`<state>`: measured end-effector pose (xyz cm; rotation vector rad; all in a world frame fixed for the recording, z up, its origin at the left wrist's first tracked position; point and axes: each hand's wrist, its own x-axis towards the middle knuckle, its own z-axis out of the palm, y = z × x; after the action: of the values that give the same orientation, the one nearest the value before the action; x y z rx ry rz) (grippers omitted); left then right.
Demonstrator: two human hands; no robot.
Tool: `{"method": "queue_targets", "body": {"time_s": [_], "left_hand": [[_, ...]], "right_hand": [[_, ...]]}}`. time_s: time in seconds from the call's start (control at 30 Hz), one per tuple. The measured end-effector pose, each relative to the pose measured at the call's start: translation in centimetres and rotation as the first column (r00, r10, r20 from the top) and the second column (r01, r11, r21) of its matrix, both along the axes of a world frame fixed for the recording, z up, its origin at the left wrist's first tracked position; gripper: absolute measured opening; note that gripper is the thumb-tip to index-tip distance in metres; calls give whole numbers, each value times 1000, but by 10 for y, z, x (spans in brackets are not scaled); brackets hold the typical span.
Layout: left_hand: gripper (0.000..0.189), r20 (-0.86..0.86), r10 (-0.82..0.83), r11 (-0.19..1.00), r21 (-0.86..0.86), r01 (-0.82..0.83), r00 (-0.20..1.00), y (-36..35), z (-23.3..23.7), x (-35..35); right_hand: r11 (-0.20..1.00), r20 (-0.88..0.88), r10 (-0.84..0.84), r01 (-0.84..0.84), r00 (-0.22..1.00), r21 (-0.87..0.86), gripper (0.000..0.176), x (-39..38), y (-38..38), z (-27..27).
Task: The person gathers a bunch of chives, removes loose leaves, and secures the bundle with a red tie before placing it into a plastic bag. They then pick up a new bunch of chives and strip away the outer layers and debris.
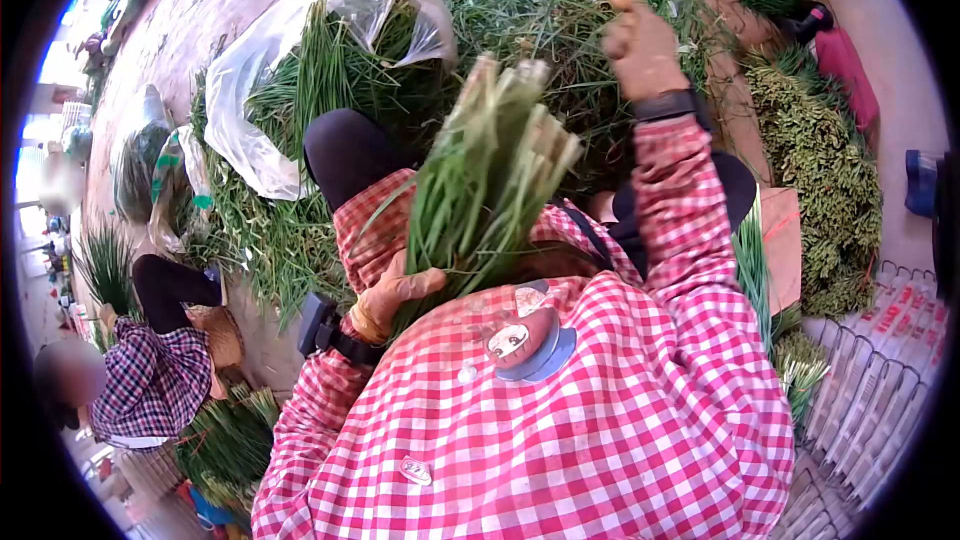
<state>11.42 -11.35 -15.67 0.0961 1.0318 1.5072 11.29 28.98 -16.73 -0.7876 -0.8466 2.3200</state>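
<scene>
Clearly, the left hand (395, 300) has a bunch of greens (480, 185) closed in its fingers.
In the head view, the left thumb lies across the leafy end, and pale stem ends fan out beyond the fingertips, away from the chest. The right hand (645, 50) is raised over loose greens (535, 25), apart from the bunch; its fingers look curled, but blur hides whether they pinch anything. The bunch is probably light, limp and easily bruised in the leaves, firmer toward the stems, perhaps slippery if damp; a gentle wrap around its middle seems surest. Red print (910, 310), well right of both hands' fingers, and a small patch (415, 470) below the left fingers are unreadable.
</scene>
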Motion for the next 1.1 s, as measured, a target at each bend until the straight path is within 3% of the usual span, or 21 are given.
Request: {"method": "queue_targets", "body": {"time_s": [0.07, 0.1, 0.17, 0.2, 0.23, 0.27, 0.3, 0.33, 0.43, 0.47, 0.57, 0.6, 0.67, 0.7, 0.73, 0.77, 0.8, 0.87, 0.93, 0.97, 1.1], "left_hand": [[46, -94, 68, 997, -18, -70, 993, -35, -45, -5], [45, -79, 110, 992, -55, -115, 991, -28, -28, -4], [43, -56, 196, 971, -125, -202, 979, -13, 6, -2], [40, -199, 158, 981, -77, -176, 967, -17, -5, -4], [40, -264, 114, 983, -108, -146, 958, -19, -14, -8], [39, -326, 63, 983, -141, -115, 943, -21, -21, -12], [39, -384, 9, 981, -177, -83, 923, -19, -25, -14], [39, -295, 119, 985, -87, -151, 948, -1, 7, -8], [51, 102, 279, 959, 24, -283, 955, -22, -13, -8], [49, 221, 141, 913, 347, -213, 965, -56, -66, -16], [49, 127, 347, 936, 16, -352, 929, -47, -51, -4], [47, -18, 318, 948, 3, -318, 948, -53, -61, 2], [45, -308, 225, 967, -43, -250, 924, -73, -98, 12], [43, -446, 160, 974, -72, -213, 881, -76, -107, 12], [38, -471, 258, 935, -99, -342, 843, -31, -27, 14], [39, -488, 224, 951, -82, -300, 844, -22, -11, 13], [40, -500, 187, 965, -69, -255, 845, -16, -2, 12], [42, -492, 142, 980, -52, -192, 859, -10, 10, 14], [45, -467, 106, 987, -59, -150, 878, -11, 14, 16], [47, -462, 84, 989, -71, -131, 883, -15, 13, 16], [55, -425, -92, 982, -190, 11, 900, 11, 41, 14]], "right_hand": [[975, 132, -103, 74, 986, 208, 26, 21, 33, -18], [946, 286, -30, -66, 958, 319, 26, 33, 28, -14], [846, 494, 247, -434, 834, 310, 34, 53, -16, 6], [675, 297, 619, -686, 727, 272, 46, 71, -36, 11], [627, 235, 735, -769, 636, 124, 55, 72, -60, 19], [654, 243, 734, -757, 634, -3, 55, 70, -89, 24], [660, -11, 751, -751, 660, 27, 60, 73, -107, 7], [642, 318, 697, -757, 643, 123, 62, 69, -134, 43], [756, 67, 634, -635, 771, 157, 51, 78, -152, 21], [717, 160, 660, -679, 734, 159, 51, 79, -148, 21], [637, 425, 670, -765, 608, 91, 53, 83, -108, 25], [757, 475, 424, -590, 771, 281, 54, 84, -103, 37], [756, 373, 185, -374, 909, 537, 36, 88, -79, 54], [692, 332, 231, -394, 915, 605, 33, 88, -80, 74], [423, 357, 191, -405, 914, 811, 49, 82, -92, 87], [101, 373, 141, -388, 917, 916, 67, 72, -107, 94], [-232, 434, 32, -415, 900, 880, 65, 66, -118, 93], [-637, 581, -177, -543, 794, 547, 72, 53, -135, 78], [-636, 957, -52, -748, 284, 187, 51, 37, -137, 96], [-598, 950, 193, -738, 246, 313, 42, 36, -135, 98], [-478, 765, 307, -603, 566, 638, 27, 42, -138, 73]]}}
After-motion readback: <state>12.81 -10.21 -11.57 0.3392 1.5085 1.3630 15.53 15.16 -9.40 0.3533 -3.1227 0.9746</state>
